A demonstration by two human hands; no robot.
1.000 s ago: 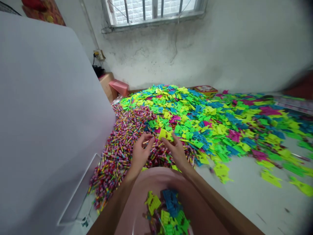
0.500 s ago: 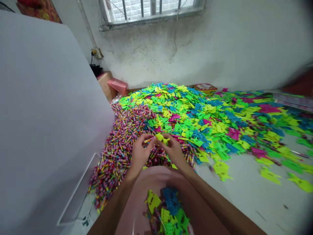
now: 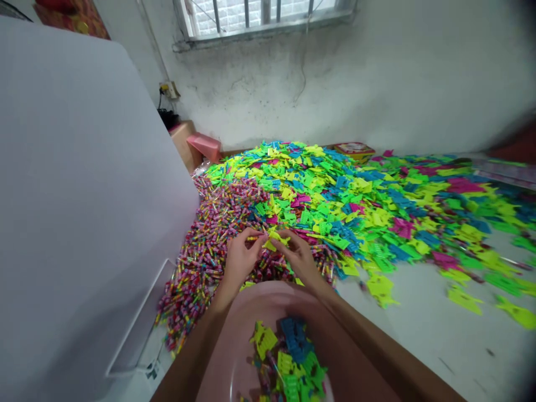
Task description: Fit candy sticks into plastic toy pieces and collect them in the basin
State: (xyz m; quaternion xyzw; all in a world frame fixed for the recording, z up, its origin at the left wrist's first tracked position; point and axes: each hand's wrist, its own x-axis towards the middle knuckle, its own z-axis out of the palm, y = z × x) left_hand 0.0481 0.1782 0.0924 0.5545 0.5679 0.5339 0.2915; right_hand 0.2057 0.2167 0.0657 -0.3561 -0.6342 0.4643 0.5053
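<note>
Pinched in my left hand point(image 3: 242, 258) is a small striped stick point(image 3: 253, 238), pinkish with yellow, like those in the heap below. My right hand point(image 3: 300, 258) grips a flat yellow plastic piece point(image 3: 276, 240) with a cut-out outline. The two items meet, or nearly meet, between my fingertips; the exact contact is too small to make out. Both hands are just beyond the far rim of a pink tub point(image 3: 247, 304). Inside the tub lie yellow, blue and green plastic pieces point(image 3: 295, 340), some with sticks among them.
A heap of striped sticks point(image 3: 209, 240) spreads to the left, beside a large pile of plastic pieces point(image 3: 335, 195) reaching far right. A tall white panel point(image 3: 84, 195) stands close on the left. Against the wall are a pink container point(image 3: 205, 146) and a flat box point(image 3: 354, 149).
The view has shifted slightly. My hands stay together in nearly the same place, and the yellow piece has turned a little between the fingers.
</note>
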